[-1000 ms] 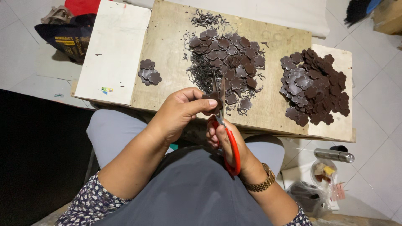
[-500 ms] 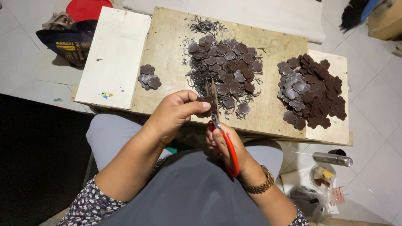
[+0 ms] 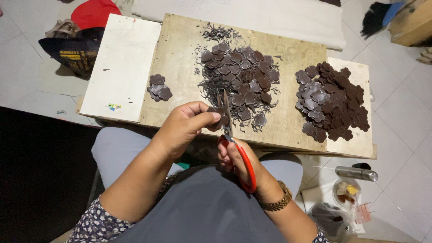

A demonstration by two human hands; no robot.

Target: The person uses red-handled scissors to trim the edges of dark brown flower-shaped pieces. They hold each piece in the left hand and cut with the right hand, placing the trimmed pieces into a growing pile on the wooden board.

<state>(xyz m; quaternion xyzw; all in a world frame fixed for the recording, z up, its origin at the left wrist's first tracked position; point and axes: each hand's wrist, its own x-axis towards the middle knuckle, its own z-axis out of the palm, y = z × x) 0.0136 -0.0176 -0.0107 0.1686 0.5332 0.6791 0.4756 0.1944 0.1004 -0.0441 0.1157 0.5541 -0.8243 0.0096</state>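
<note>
My left hand (image 3: 182, 128) pinches a dark brown flower-shaped piece (image 3: 217, 113) by its edge. My right hand (image 3: 240, 159) grips red-handled scissors (image 3: 234, 144), whose blades point away from me and close on that piece. Both hands hover over the near edge of a wooden board (image 3: 180, 67). A large pile of brown flower pieces mixed with thin trimmings (image 3: 240, 78) lies just beyond the blades. A second heap of flower pieces (image 3: 330, 101) sits to the right, and a small stack (image 3: 159, 87) to the left.
A white board (image 3: 121, 67) adjoins the wooden one on the left. A dark bag (image 3: 72, 51) and red cap (image 3: 92, 13) lie on the floor beyond it. A metal cylinder (image 3: 355, 173) and plastic bags (image 3: 344, 193) rest on the tiled floor at right.
The hands and scissors stay at the board's near edge; the blades have shifted slightly on the piece, and the view has drifted a little.
</note>
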